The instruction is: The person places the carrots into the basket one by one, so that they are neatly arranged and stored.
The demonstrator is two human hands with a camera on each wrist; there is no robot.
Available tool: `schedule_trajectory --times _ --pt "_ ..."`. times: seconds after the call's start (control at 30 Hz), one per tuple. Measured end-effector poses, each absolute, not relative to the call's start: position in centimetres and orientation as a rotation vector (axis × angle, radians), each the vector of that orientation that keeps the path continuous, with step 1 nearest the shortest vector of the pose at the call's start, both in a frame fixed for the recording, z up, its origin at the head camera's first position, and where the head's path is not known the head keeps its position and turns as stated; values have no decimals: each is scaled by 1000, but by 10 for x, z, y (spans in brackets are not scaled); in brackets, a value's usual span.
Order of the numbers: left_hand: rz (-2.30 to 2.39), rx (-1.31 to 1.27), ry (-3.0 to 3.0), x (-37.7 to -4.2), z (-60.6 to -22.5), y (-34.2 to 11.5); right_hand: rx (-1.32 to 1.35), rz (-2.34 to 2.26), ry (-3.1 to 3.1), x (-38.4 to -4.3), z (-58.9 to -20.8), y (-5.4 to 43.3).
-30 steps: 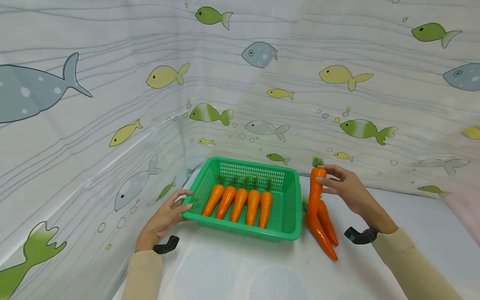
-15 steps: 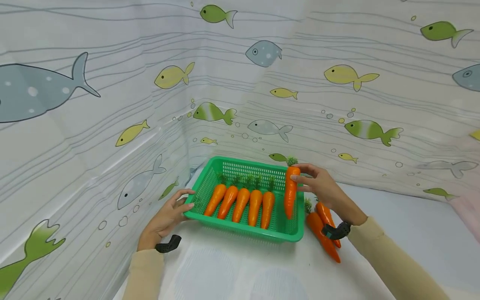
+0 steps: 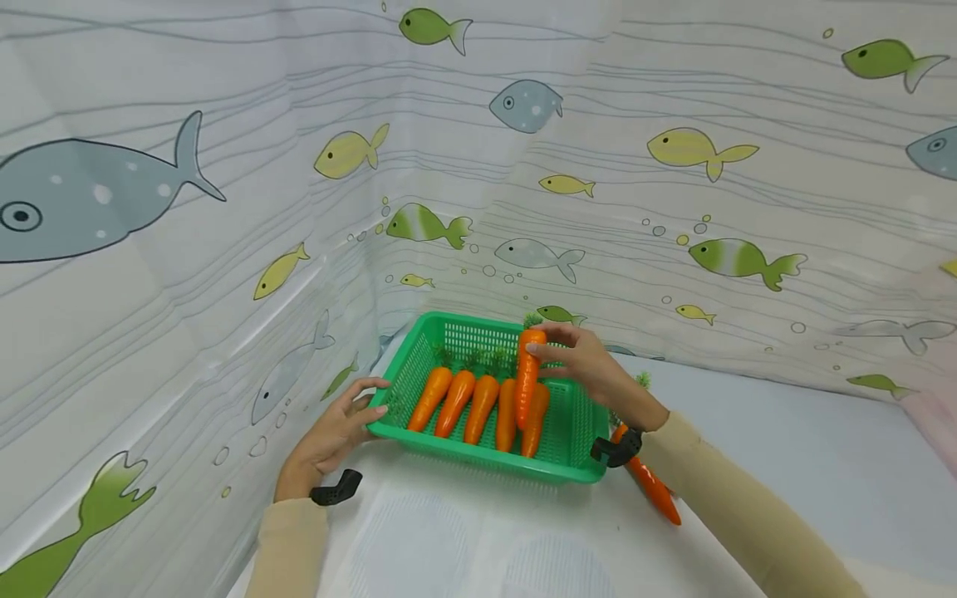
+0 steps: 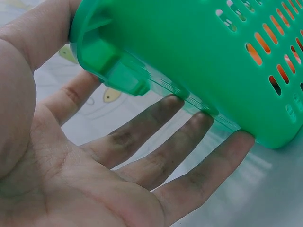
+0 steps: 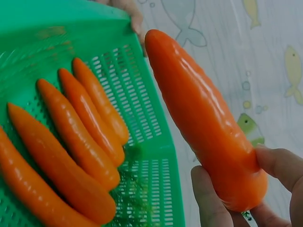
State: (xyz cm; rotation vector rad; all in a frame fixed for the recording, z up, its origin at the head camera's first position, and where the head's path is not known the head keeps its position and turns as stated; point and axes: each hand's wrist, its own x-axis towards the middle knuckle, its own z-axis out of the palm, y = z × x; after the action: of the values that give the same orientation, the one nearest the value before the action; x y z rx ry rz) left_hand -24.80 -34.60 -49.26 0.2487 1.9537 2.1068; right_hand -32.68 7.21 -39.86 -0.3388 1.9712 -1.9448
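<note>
Between the thumb and fingers of my right hand (image 3: 586, 365), an orange carrot (image 3: 527, 374) hangs upright over the basket, its green top up and its tip down. In the right wrist view this carrot (image 5: 203, 118) is pinched near its thick end. My left hand (image 3: 336, 432) grips the left edge of the green plastic basket (image 3: 486, 462). The left wrist view has the fingers (image 4: 161, 151) touching the outside of the basket wall (image 4: 180, 52). Several carrots (image 3: 478, 411) lie side by side inside, leafy tops toward the back.
Right of the basket, loose carrots (image 3: 656, 494) lie on the white tabletop (image 3: 763, 465), partly hidden by my right wrist and its black camera (image 3: 616, 448). A fish-printed sheet (image 3: 613, 274) stands as a wall behind and to the left.
My right hand has moved left, bringing the carrot from above the loose ones on the table to over the carrots in the basket. My left hand keeps its place on the basket.
</note>
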Motion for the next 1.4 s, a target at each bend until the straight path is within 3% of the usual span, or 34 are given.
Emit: schedule_trajectory --times 0.83,1.4 --pt "2121 235 1941 -249 -495 -346 -267 -1940 1838 -341 -416 -19" --pt "2117 230 1947 -250 -493 -345 -134 -1948 1703 -350 -443 -55"
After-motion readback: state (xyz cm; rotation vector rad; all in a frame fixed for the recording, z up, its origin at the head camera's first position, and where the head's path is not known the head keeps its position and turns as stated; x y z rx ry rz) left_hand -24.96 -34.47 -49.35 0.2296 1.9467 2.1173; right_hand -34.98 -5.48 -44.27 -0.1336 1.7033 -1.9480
